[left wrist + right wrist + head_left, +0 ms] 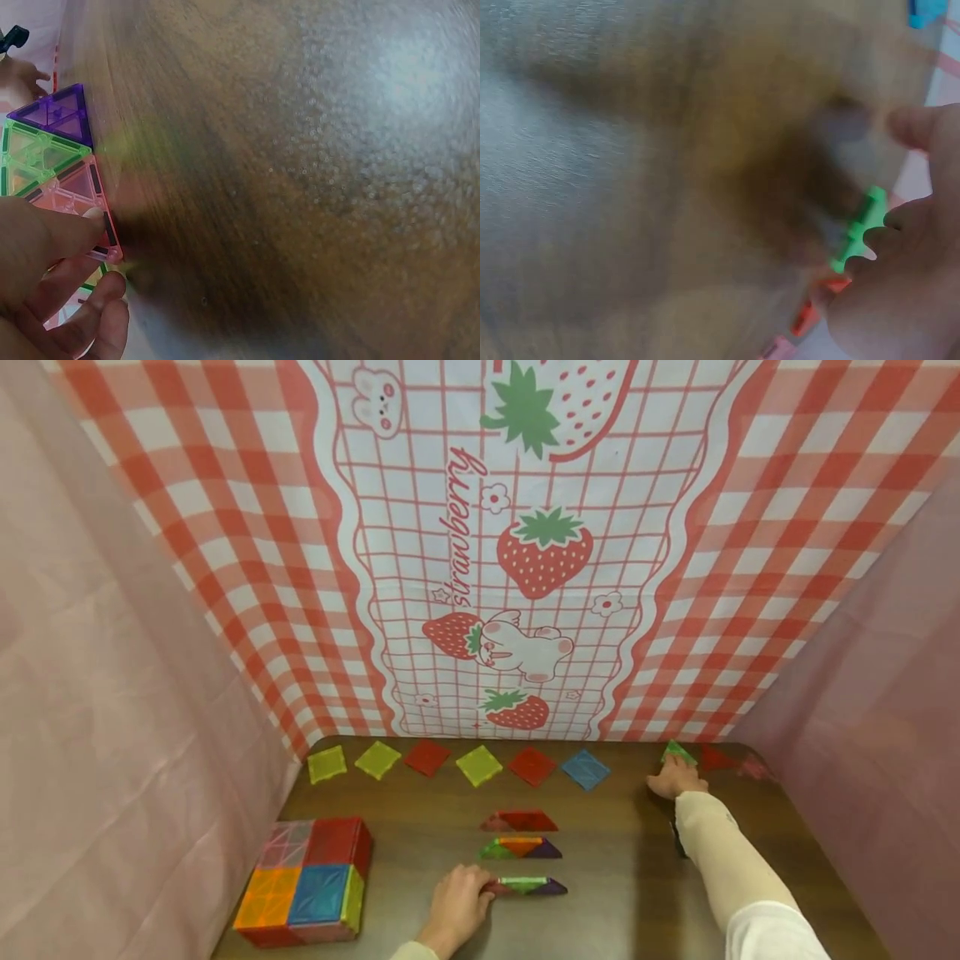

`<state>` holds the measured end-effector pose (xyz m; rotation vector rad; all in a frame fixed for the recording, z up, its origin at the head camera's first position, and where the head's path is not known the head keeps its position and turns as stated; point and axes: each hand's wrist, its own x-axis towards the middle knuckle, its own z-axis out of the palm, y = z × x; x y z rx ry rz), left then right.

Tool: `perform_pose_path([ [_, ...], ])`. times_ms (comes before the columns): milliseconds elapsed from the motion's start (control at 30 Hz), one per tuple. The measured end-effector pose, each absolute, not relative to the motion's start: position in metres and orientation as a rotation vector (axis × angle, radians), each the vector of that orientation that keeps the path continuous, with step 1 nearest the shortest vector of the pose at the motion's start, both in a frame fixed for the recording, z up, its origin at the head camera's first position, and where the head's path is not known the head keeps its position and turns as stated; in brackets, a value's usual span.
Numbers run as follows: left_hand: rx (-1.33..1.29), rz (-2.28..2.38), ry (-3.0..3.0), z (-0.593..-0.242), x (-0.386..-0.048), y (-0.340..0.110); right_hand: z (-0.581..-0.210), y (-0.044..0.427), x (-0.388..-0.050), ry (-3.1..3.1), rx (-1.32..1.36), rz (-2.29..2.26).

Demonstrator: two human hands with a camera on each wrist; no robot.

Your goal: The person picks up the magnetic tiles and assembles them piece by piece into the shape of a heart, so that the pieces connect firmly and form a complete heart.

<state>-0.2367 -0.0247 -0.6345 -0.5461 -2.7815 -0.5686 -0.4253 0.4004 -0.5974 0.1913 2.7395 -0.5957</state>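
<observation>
The brown wooden surface (600, 927) sits in a nook: a strawberry-print cloth (543, 556) hangs at 12 o'clock, a pale pink curtain (112, 693) at 9 and a mauve one (862, 710) at 3. Its rounded far corners, at 10 and 2 o'clock, come up close to the cloth. Six square tiles (478, 766) follow that far edge from 10 to about 1 o'clock; a red tile (717, 758) and a pink tile (753, 767) lie at 2. A box-shaped stack of tiles (307, 881) takes up 8 to 9 o'clock, near the left edge. Three standing strips lie around the centre, the nearest ending in a pink triangle (79, 180), which the left hand (459, 902) pinches from 8 o'clock. The right hand (677, 777) is at a green triangle (675, 748) near the far edge, towards 2; whether it grips that tile I cannot tell. Brown wood stretches between the strips and the right forearm, from 3 to 5 o'clock.
</observation>
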Motion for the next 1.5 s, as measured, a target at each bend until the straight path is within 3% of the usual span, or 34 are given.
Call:
perform_pose_path([
  [500,-0.548,-0.605,-2.737,-0.635,-0.228,-0.025,-0.634,0.397,-0.372,3.066,0.099,-0.456],
  [833,-0.475,-0.707,-2.772,-0.634,-0.229,-0.032,-0.640,0.388,-0.333,3.307,-0.234,-0.430],
  [1100,-0.427,-0.768,-2.761,-0.633,-0.208,-0.045,-0.648,0.379,-0.278,3.455,-0.464,-0.503],
  [1500,-0.732,-0.593,-2.895,-0.630,-0.177,-0.028,-0.656,0.307,-0.190,3.305,-1.064,-0.347],
])
